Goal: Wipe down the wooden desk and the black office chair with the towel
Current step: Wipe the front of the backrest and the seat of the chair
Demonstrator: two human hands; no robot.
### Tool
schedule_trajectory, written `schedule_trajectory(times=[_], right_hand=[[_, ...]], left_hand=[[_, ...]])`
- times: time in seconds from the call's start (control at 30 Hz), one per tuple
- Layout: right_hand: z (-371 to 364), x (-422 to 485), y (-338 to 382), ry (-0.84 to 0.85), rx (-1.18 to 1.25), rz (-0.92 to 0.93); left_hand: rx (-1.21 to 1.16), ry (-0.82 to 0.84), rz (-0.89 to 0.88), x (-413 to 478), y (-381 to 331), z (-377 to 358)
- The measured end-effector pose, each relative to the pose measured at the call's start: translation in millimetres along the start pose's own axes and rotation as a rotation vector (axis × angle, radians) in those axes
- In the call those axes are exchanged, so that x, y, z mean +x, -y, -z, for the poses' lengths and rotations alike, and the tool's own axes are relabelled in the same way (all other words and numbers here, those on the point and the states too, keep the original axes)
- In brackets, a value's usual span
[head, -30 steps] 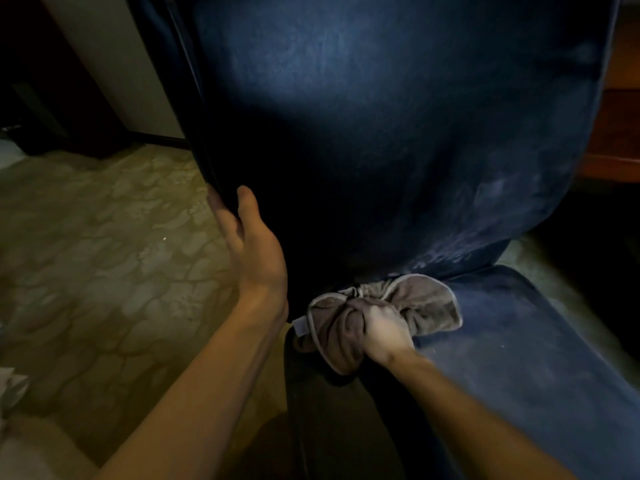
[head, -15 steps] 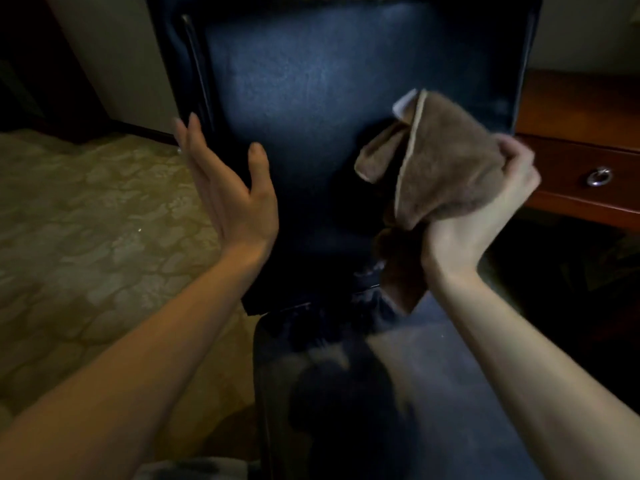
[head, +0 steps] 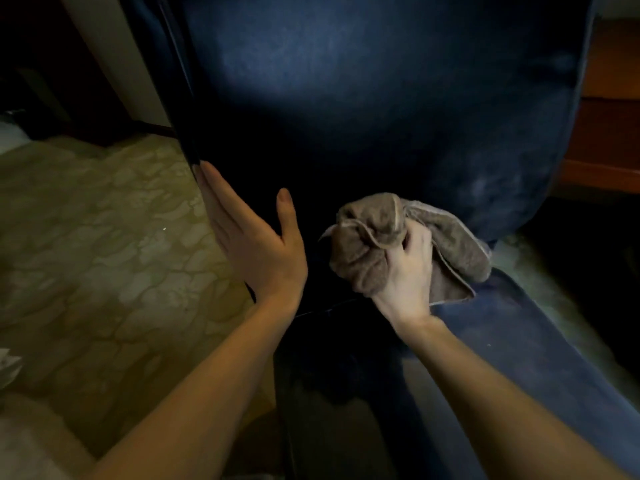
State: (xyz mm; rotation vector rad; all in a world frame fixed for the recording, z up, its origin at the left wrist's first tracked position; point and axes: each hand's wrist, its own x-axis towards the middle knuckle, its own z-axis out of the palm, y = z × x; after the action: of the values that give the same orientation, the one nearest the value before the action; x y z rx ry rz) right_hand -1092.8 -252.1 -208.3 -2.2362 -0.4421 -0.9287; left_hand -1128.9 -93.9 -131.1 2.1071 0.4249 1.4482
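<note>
From the head view, the chair (head: 363, 98) fills most of the frame. Its back rises from the centre to the top edge, where it is cut off, so I cannot see its top. A soft patch of light falls on the upper back. The lower middle is so dark that the line where back meets seat (head: 519, 341) is hard to trace. The seat runs off the lower right, and the base is hidden beneath it.

My left hand (head: 258, 251) lies flat at the left edge of the back, left of centre, with the fingers straight and together and the thumb spread apart onto the front face. It holds nothing. The tips of the fingers merge with the dark rim, so I cannot tell whether they reach past it.

My right hand (head: 407, 271), just right of centre, is curled tight round the towel (head: 460, 244), which is bunched into a lump. It is held low against the back, just above the seat. My fingertips are buried in the folds. A loose flap hangs right and touches the seat.

The desk (head: 609, 133) shows only as a reddish strip at the right edge, dim and cut off, well apart from the towel. Patterned carpet (head: 86, 237) covers the left side. Something pale at the lower left edge is too cropped to identify.
</note>
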Motion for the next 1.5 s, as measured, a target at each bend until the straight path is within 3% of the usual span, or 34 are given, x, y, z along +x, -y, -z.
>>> schedule_trajectory(times=[0.1,0.23,0.33,0.5,0.6,0.67,0.77,0.9,0.93,1.03,1.13,1.27,1.37,1.5], right_hand=[[-15.9,-31.0,-13.0,0.077,0.053,-0.002],[-31.6,-74.2,-32.5,0.442,-0.106,0.098],[-47.7,-77.5,-29.7,0.731,-0.202,-0.154],[-49.3,-53.0,-13.6,0.830,-0.304,-0.274],[-48.8,-53.7,16.2,0.913,-0.183,-0.230],[-62.1,-63.8,58.6,1.018,0.050,-0.170],[-85.6,-73.1,111.0,1.149,0.327,-0.262],[-86.3,-69.9,113.2,1.188,0.153,-0.048],[-80.4,-65.0,106.0,1.163,0.144,-0.085],[-57.2,-55.1,63.4,1.056,-0.031,0.033],[-19.7,-43.1,-6.7,0.947,-0.208,-0.181],[48.4,-9.7,-111.9,0.633,-0.237,-0.481],[82.5,-1.2,-147.5,0.669,-0.308,-0.554],[84.8,-19.1,-127.1,0.770,-0.266,-0.519]], left_hand=[[0.019,-0.034,-0.032,0.6,4.7,-6.1],[0.007,-0.027,-0.052,-1.0,8.8,-9.1],[-0.003,-0.029,-0.068,-0.4,10.0,-10.5],[0.020,-0.059,-0.081,0.2,8.5,-14.5],[0.026,-0.074,-0.074,-0.7,7.2,-14.9],[0.033,-0.063,-0.074,1.2,8.0,-14.6],[0.012,-0.010,-0.102,-0.3,13.2,-9.2],[-0.031,0.120,-0.088,-8.2,26.1,-1.3],[-0.036,0.132,-0.079,-9.1,26.9,-1.4],[-0.058,0.141,-0.075,-8.5,24.5,-4.5],[-0.065,0.128,-0.063,-8.9,25.9,-6.8],[-0.060,0.082,-0.091,-10.4,29.7,-11.1],[-0.048,0.060,-0.117,-9.7,31.5,-12.8],[-0.036,0.078,-0.098,-8.7,24.9,-17.3]])
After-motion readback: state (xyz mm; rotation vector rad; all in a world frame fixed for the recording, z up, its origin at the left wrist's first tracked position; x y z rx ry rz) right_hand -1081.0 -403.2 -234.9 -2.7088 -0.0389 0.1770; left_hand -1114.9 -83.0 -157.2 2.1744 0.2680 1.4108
